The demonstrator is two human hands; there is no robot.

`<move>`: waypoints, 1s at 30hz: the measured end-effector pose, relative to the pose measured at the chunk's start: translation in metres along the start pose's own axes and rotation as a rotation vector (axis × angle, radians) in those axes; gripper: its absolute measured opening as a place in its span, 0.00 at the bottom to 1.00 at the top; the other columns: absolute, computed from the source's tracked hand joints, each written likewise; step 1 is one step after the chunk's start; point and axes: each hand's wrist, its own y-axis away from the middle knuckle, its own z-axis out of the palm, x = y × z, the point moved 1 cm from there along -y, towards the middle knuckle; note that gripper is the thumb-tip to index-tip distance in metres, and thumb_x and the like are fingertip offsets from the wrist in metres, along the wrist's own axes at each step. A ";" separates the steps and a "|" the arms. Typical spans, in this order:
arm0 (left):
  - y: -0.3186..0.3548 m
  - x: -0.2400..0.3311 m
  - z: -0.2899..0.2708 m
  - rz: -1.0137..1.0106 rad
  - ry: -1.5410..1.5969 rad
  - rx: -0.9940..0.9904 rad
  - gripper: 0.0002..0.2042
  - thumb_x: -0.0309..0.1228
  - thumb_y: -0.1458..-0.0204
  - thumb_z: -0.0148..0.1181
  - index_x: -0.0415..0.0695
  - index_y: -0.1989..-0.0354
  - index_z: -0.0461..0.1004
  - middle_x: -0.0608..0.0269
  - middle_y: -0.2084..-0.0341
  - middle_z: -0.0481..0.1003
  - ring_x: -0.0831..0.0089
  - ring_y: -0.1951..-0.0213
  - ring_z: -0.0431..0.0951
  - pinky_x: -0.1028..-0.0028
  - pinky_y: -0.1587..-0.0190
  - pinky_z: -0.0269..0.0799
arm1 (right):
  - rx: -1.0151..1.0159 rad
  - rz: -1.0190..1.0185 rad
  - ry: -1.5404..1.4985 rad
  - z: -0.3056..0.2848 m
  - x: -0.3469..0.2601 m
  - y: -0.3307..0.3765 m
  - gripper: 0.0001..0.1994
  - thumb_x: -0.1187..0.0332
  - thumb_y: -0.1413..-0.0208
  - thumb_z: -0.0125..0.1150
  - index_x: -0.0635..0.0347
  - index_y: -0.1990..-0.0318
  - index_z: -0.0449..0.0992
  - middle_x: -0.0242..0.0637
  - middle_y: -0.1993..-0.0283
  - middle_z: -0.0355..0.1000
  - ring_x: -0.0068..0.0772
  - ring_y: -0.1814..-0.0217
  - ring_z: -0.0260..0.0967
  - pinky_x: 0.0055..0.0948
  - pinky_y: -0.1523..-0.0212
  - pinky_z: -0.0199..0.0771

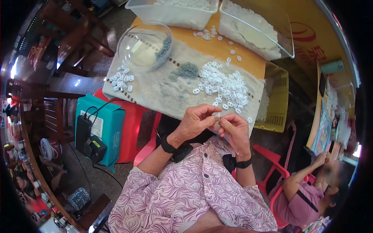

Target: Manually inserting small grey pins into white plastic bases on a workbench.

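Observation:
At the near edge of the cloth-covered table, my left hand (199, 119) pinches a small white plastic piece (216, 115) between thumb and fingers. Close against it, my right hand (236, 131) is closed with its thumb and fingertips together; whatever it pinches is too small or hidden to make out. Just beyond my hands lies a big pile of white oval pieces with two holes (224, 83). To its left sits a small heap of grey metal parts (188, 70). Farther left, several more white pieces (121, 79) lie near the cloth's left edge.
A clear round bowl (126, 50) holding grey parts stands at the far left. Two clear bins (176, 19) with white contents stand at the back. A yellow crate (276, 122) is right of the table, a red stool (130, 136) left. A seated person (303, 198) works at right.

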 end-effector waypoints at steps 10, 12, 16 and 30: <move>-0.025 0.058 -0.075 0.216 0.025 0.476 0.13 0.24 0.45 0.54 0.35 0.51 0.72 0.67 0.77 0.73 0.83 0.77 0.73 0.79 0.70 0.76 | 0.064 -0.049 0.020 -0.006 -0.005 -0.004 0.05 0.74 0.45 0.59 0.67 0.62 0.75 0.35 0.70 0.73 0.20 0.76 0.70 0.17 0.77 0.69; -0.031 0.068 -0.085 0.222 0.032 0.487 0.13 0.24 0.45 0.55 0.35 0.52 0.71 0.67 0.77 0.73 0.82 0.77 0.73 0.78 0.71 0.77 | 0.067 -0.060 0.014 -0.007 -0.005 -0.006 0.05 0.74 0.45 0.59 0.67 0.63 0.75 0.35 0.70 0.73 0.20 0.75 0.69 0.17 0.76 0.69; -0.057 0.106 -0.091 0.253 0.004 0.477 0.12 0.25 0.46 0.56 0.33 0.55 0.71 0.65 0.77 0.73 0.80 0.77 0.74 0.76 0.71 0.79 | 0.069 -0.055 0.005 -0.006 -0.005 -0.005 0.05 0.74 0.45 0.59 0.67 0.63 0.75 0.35 0.70 0.73 0.20 0.75 0.69 0.17 0.76 0.69; -0.203 0.185 -0.153 0.473 -0.057 0.344 0.15 0.18 0.50 0.56 0.25 0.54 0.65 0.51 0.71 0.74 0.64 0.71 0.78 0.65 0.63 0.81 | 0.287 -0.118 -0.006 -0.032 -0.013 0.015 0.06 0.73 0.44 0.60 0.66 0.63 0.75 0.34 0.70 0.73 0.19 0.75 0.69 0.17 0.77 0.68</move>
